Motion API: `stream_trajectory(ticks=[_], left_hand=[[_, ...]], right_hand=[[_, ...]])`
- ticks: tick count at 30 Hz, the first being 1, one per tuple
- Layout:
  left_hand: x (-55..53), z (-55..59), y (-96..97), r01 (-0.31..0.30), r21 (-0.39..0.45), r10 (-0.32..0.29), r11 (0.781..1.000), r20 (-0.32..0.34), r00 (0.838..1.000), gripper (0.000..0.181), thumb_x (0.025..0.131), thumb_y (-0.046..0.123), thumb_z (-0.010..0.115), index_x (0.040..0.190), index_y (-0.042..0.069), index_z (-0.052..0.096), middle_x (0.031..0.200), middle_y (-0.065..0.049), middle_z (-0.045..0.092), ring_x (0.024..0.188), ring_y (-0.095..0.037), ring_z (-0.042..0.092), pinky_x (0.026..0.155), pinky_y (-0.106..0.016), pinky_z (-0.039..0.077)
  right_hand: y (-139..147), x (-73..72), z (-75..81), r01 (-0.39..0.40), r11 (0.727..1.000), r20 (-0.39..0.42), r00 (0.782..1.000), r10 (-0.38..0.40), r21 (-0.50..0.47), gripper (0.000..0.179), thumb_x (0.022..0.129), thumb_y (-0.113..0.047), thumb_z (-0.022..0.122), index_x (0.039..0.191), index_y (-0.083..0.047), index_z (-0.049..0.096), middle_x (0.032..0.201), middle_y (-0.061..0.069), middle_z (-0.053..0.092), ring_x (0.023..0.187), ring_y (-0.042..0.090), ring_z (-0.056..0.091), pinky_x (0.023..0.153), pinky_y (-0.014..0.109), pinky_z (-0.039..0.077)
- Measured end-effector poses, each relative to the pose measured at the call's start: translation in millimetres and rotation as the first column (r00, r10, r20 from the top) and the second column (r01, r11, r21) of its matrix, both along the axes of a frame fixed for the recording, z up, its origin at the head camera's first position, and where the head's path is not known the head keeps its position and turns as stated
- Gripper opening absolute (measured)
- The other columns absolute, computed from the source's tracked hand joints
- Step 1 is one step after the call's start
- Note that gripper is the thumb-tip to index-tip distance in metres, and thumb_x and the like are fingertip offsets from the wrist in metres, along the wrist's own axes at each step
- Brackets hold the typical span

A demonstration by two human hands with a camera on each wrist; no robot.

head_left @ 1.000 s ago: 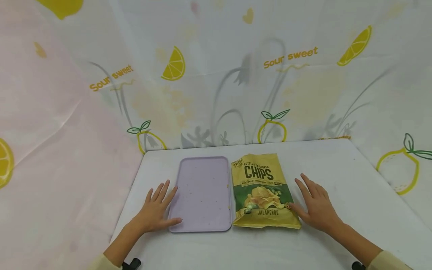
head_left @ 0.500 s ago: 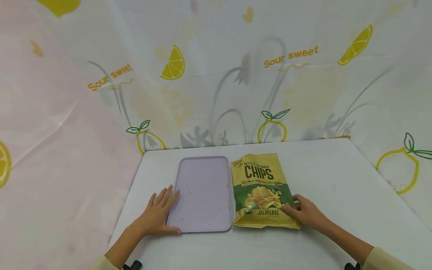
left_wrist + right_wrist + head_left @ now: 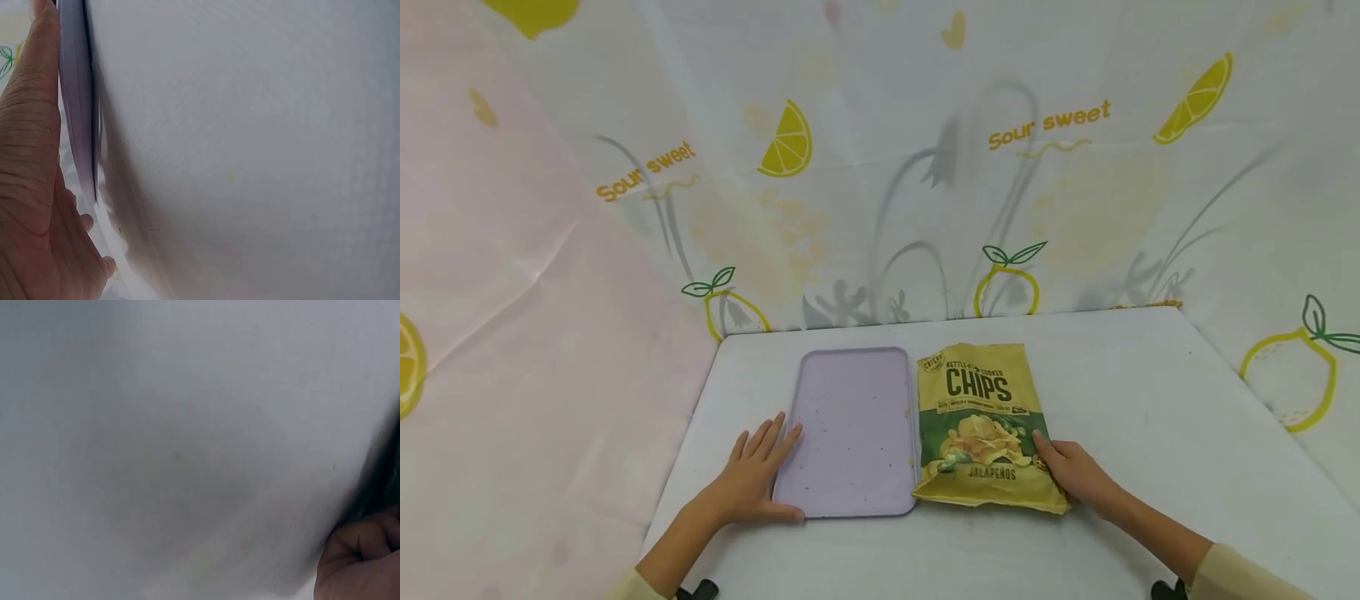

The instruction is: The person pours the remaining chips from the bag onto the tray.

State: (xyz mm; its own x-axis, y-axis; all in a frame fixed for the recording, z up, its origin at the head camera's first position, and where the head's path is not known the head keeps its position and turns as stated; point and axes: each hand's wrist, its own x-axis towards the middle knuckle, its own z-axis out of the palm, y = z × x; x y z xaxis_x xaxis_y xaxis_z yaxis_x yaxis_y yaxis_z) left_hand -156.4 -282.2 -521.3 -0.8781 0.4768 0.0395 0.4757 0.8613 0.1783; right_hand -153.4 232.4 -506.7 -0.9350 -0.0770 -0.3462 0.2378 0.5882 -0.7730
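A lemon-print backdrop [image 3: 865, 167] rises behind the white tabletop [image 3: 1142, 392]. There the tray [image 3: 853, 396] lies flat, the bag [image 3: 981, 437] just right of it. Left hand [image 3: 751, 483] — fingers straight, spread — touches the tray's left edge; right hand [image 3: 1081, 475] pinches the bag's lower right edge — thumb on top.

The left hand [image 3: 747, 485] was near the left edge of the surface [image 3: 1157, 400], its fingers [image 3: 759, 438] fairly straight and spread toward the far edge, its thumb [image 3: 782, 512] stretched out sideways. The left forearm [image 3: 681, 533] slanted forward and inward from a pale sleeve [image 3: 634, 585]. The right hand [image 3: 1081, 477], right of the surface's middle and well short of the far edge, was curled in a grip, thumb uppermost, other fingers mostly hidden. The right forearm [image 3: 1167, 531] angled inward.
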Motion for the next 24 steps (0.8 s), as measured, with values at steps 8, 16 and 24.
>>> stream_trajectory(ticks=[8,16,24], left_hand=[[1.9,3.5,0.9,0.008,0.017,-0.008,1.000,-0.023,1.000,0.130,0.058,0.089,0.065,0.157,0.012,0.026,0.162,-0.025,0.018,0.146,-0.048,0.023,0.110,-0.074,0.017],[3.0,1.6,1.1,-0.017,-0.003,0.017,1.000,-0.004,1.000,0.133,0.058,0.090,0.063,0.158,0.012,0.023,0.163,-0.024,0.015,0.147,-0.047,0.021,0.111,-0.073,0.016],[2.7,0.4,1.7,-0.037,-0.001,0.037,0.999,0.014,0.999,0.134,0.058,0.089,0.065,0.157,0.009,0.024,0.162,-0.025,0.018,0.145,-0.047,0.026,0.110,-0.074,0.016]], right_hand=[[-12.7,-0.4,5.7,-0.021,0.952,-0.313,0.942,0.121,0.304,0.045,0.108,-0.025,0.039,0.067,-0.011,0.053,0.054,-0.003,0.039,0.050,0.012,0.039,0.053,0.027,0.036],[-9.0,3.9,36.1,0.037,0.905,-0.586,0.773,0.244,0.425,0.034,0.102,-0.014,0.053,0.068,-0.013,0.051,0.050,-0.008,0.032,0.046,0.006,0.032,0.048,0.023,0.033],[4.8,-9.0,66.7,0.104,0.843,-0.803,0.385,0.455,0.527,0.048,0.108,-0.036,0.038,0.064,-0.016,0.037,0.051,-0.013,0.022,0.047,-0.001,0.017,0.043,0.018,0.021]])
